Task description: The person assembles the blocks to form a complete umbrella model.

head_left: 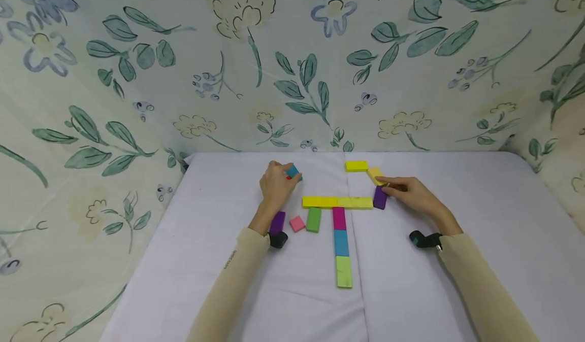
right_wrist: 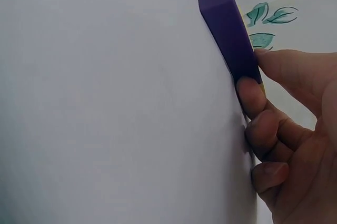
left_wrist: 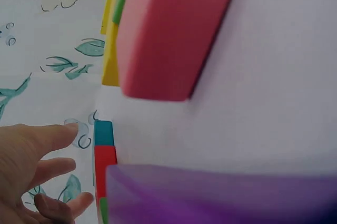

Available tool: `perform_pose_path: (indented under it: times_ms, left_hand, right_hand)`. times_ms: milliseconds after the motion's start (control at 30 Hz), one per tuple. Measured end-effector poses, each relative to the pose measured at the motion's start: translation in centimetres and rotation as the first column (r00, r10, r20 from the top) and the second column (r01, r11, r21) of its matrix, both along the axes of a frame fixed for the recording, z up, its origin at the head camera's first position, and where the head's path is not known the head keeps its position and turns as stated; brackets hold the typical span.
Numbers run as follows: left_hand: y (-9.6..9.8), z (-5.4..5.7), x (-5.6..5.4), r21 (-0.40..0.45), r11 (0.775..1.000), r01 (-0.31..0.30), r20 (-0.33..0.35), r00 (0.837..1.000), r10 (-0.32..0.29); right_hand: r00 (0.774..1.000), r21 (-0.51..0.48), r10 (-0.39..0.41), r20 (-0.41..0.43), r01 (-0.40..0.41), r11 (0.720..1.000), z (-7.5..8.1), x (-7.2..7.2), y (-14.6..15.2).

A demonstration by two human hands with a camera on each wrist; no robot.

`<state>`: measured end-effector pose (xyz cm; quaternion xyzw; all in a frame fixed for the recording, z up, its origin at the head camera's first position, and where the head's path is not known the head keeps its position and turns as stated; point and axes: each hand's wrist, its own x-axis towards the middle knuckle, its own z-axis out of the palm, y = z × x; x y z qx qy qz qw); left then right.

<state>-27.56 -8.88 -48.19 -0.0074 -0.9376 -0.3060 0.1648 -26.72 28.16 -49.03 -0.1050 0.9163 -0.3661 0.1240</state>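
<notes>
In the head view my left hand [head_left: 276,184] is at a teal block [head_left: 293,171] and a red block [left_wrist: 105,158]. The left wrist view shows its fingers spread, fingertips right by the row, with a green block [left_wrist: 103,209] at the near end. My right hand [head_left: 413,195] pinches the end of a dark purple block [head_left: 380,198] between thumb and finger. That block lies slanted beside the yellow row's end. A pale yellow block [head_left: 375,174] meets its far end, close under my right fingertips.
Two yellow blocks [head_left: 320,202] form a crossbar over a column of magenta, blue and lime blocks [head_left: 344,271]. Another yellow block [head_left: 356,166] lies behind. A green block [head_left: 313,220], a pink block [head_left: 297,224] and a second purple block [head_left: 277,221] sit near my left wrist.
</notes>
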Motion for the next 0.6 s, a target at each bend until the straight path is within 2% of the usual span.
perform_pose_path:
  times_ms: [100,200,433,600]
  left_hand:
    - [-0.4,-0.3,-0.6,-0.021,0.999,-0.045,0.077,0.996,0.047]
    - [-0.5,-0.7,-0.9,-0.035,0.998,-0.051,0.131,0.990,0.055]
    - [-0.2,-0.8,-2.2,-0.031,1.000,-0.001,0.164,0.986,0.006]
    - [-0.4,-0.4,-2.9,0.004,0.999,0.036,0.222,0.974,-0.036]
  right_hand:
    - [1.000,0.002,-0.002,0.004,0.002,1.000,-0.1,-0.1,0.0]
    - [1.000,-0.002,-0.006,-0.001,0.006,1.000,-0.3,-0.2,0.1]
    - [1.000,-0.006,-0.008,-0.006,0.008,1.000,-0.7,-0.3,0.4]
    - [1.000,-0.014,-0.008,-0.001,0.008,1.000,-0.7,-0.3,0.3]
